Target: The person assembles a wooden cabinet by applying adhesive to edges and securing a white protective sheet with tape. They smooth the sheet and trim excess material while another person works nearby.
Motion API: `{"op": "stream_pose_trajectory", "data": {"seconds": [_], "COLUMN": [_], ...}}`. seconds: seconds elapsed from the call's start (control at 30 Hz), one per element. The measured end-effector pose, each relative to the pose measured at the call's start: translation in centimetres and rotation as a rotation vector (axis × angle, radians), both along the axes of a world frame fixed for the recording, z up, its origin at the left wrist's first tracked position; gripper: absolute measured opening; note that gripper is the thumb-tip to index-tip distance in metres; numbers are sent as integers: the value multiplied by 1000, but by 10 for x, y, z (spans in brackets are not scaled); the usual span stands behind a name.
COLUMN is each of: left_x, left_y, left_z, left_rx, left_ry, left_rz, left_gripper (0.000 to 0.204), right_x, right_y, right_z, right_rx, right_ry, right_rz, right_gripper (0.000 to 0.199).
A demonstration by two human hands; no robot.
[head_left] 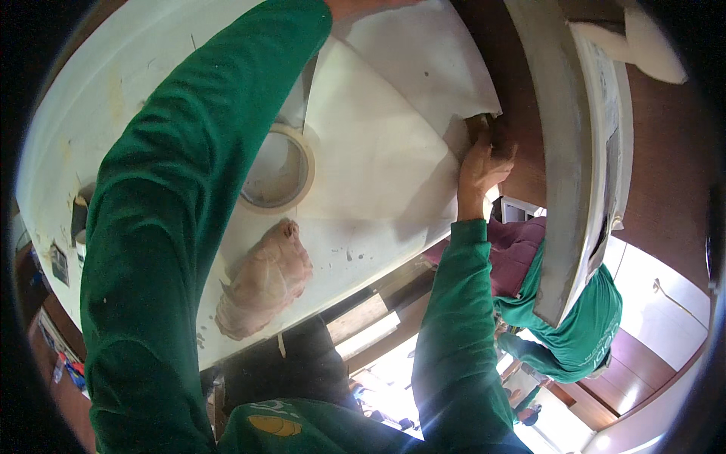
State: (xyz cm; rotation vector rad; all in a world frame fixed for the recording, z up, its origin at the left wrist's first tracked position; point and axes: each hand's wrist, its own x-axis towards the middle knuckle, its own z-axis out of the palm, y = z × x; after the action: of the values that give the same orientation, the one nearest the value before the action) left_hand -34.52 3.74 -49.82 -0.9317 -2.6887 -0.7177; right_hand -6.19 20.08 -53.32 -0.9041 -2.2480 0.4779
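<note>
right hand (484, 163): fingers curled shut on a small brown thing, too dark to identify, pressed at the right edge of the white sheet (378, 144); green sleeve runs up from the lower edge
left hand: out of frame past the top edge; only the green-sleeved left arm (174, 227) shows, crossing the tabletop diagonally; open or closed cannot be told
sheet: white, lies flat on the tabletop (98, 98); its far right corner lies against the brown surface beyond; right hand touches its edge
tape roll (278, 170): pale ring, flat on the sheet, just beside the left arm
rag (265, 280): crumpled pinkish bundle on the tabletop near its front edge, below the tape roll, apart from it
tabletop: white, rounded, stained with small specks
grey beam (563, 174): long, tilted, right of the right hand
other person (575, 325): green shirt, lower right, partly behind the beam; hands not visible
</note>
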Motion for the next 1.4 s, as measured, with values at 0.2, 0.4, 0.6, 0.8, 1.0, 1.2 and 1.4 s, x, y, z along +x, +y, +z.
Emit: {"op": "stream_pose_trajectory", "data": {"seconds": [0.2, 0.4, 0.6, 0.8, 1.0, 1.2, 1.4], "left_x": [1, 8, -3, -3, -4, -7, -6], "left_y": [-6, -6, -9, -9, -10, -7, -10], "left_z": [-42, -27, -30, -31, -36, -34, -38], "left_rx": [26, 65, 163, 136, 167, 137, 138], "left_ry": [76, -4, -78, -27, -8, -8, 26], "left_rz": [-15, -57, -75, -80, -49, -86, -62], "left_gripper": [81, 85, 81, 75, 74, 73, 74], "right_x": [-6, -24, -26, -25, -32, -27, -24], "right_y": [-9, 21, 30, 74, 49, 18, 23], "right_z": [8, 10, 19, 11, 18, 12, 14], "right_rx": [34, 364, 917, -70, -1266, -936, -810], "right_ry": [151, -81, -246, -60, 315, 346, 290], "right_rz": [158, 95, 158, 456, 226, 247, 235], "right_gripper": [39, 28, 19, 16, 28, 28, 21]}}
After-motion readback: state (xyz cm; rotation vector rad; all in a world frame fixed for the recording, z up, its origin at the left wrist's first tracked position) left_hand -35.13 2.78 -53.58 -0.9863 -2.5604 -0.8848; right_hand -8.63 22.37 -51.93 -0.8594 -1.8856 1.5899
